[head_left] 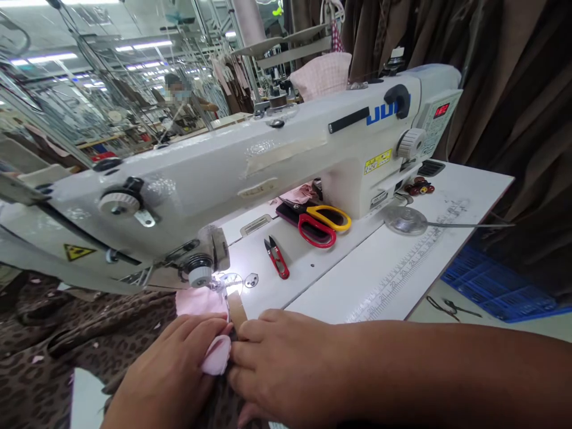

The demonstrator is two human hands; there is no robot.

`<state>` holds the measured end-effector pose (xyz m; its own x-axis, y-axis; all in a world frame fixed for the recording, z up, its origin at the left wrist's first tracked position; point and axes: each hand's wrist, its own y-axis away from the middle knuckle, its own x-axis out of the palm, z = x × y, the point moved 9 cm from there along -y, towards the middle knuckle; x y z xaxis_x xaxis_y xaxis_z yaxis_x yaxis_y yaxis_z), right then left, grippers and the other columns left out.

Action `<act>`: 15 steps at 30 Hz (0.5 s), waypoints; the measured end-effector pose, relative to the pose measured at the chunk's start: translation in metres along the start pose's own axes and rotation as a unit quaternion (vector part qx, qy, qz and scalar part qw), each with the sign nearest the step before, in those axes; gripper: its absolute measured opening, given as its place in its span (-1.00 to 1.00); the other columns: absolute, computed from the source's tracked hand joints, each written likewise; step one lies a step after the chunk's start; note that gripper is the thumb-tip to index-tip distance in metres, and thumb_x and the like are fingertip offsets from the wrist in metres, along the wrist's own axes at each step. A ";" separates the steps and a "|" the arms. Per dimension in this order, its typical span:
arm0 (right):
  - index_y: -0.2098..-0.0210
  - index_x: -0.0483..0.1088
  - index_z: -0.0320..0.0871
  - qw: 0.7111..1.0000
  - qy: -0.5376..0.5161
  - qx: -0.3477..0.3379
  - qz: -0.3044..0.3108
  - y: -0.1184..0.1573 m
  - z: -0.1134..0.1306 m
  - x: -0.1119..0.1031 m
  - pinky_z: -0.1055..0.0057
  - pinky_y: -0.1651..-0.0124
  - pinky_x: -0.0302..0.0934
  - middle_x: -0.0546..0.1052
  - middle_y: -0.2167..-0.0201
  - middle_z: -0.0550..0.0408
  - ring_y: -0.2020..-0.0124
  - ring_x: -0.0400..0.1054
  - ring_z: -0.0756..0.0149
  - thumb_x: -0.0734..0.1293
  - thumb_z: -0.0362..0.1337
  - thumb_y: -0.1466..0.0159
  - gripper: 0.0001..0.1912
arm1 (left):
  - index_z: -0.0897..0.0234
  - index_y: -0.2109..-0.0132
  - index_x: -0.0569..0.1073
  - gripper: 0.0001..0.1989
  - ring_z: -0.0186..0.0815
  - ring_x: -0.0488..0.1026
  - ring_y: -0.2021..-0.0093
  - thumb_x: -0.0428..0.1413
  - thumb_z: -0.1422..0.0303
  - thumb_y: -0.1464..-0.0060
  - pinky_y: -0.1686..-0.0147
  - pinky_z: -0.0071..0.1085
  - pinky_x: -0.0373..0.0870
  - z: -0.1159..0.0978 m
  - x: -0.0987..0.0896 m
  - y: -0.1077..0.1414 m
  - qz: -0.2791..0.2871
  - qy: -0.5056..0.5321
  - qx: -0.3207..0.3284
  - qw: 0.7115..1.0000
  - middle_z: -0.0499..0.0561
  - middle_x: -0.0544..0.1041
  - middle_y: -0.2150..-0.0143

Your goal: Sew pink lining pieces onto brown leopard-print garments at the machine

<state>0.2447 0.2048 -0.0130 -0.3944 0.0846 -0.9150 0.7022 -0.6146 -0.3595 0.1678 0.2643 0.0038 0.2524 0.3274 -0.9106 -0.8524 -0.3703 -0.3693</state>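
The blue crate (pixel 504 292) stands low at the right beyond the table (pixel 339 292), with dark cloth (pixel 522 149) hanging above and behind it; what lies inside cannot be told. Red-and-yellow scissors (pixel 307 215) lie on a dark slab (pixel 283 210), and whether that slab is a tray is unclear. The pink cloth (pixel 199 301) is at the front of the machine (pixel 286 146), its far edge close to the lit needle area, the rest running toward the person. Its long axis seems to follow that line, though the hands cover much of it; a near end folds up in a rounded loop between them. The left hand (pixel 172 363) presses on the cloth, fingers close together, the loop pinched beside the thumb. The right hand (pixel 279 360) has its fingers bent and bunched at the cloth's right side, near a tan strip (pixel 237 310) pointing toward the needle; what they grip, if anything, cannot be told. Spotted fabric (pixel 120 325) spreads at the left. Small red snips (pixel 279 262) lie nearer the needle than the scissors, blades pointing away.
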 end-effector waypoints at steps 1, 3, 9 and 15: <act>0.05 0.48 -0.25 1.000 0.000 0.001 -0.002 0.000 0.000 -0.001 0.18 0.04 0.23 0.54 0.05 0.00 0.00 0.29 0.10 0.26 -0.09 -0.47 -0.66 | 0.14 0.12 0.46 -0.79 -0.21 0.60 0.25 0.00 0.42 -0.12 0.22 -0.30 0.53 0.000 0.000 0.000 -0.003 0.001 0.001 1.000 -0.02 0.64 0.24; 0.08 0.49 -0.24 1.000 -0.003 0.003 -0.002 0.000 -0.002 -0.001 0.18 0.05 0.23 0.54 0.06 0.01 0.01 0.30 0.10 0.26 -0.09 -0.47 -0.67 | 0.14 0.13 0.46 -0.80 -0.21 0.60 0.26 -0.01 0.41 -0.15 0.21 -0.28 0.52 -0.001 0.001 -0.001 -0.010 -0.001 0.004 1.000 -0.02 0.64 0.25; 0.12 0.50 -0.22 1.000 0.002 0.008 -0.012 0.000 -0.005 -0.002 0.17 0.07 0.23 0.55 0.10 0.04 0.02 0.29 0.08 0.28 -0.08 -0.45 -0.68 | 0.15 0.17 0.49 -0.81 -0.24 0.61 0.30 -0.02 0.39 -0.18 0.25 -0.30 0.51 -0.005 -0.006 -0.005 -0.042 -0.005 0.025 0.999 -0.04 0.65 0.28; 0.09 0.50 -0.22 1.000 0.009 0.009 -0.004 -0.001 -0.006 -0.001 0.17 -0.05 0.20 0.55 0.06 0.03 -0.06 0.28 0.06 0.27 -0.09 -0.45 -0.68 | 0.15 0.17 0.49 -0.81 -0.22 0.62 0.29 0.00 0.40 -0.14 0.25 -0.29 0.51 -0.004 -0.008 -0.009 -0.046 -0.004 0.028 0.999 -0.05 0.65 0.27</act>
<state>0.2475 0.2099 -0.0131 -0.3894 0.1042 -0.9152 0.6884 -0.6272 -0.3643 0.1751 0.2616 0.0141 0.3270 0.3653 -0.8715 -0.8497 -0.2900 -0.4404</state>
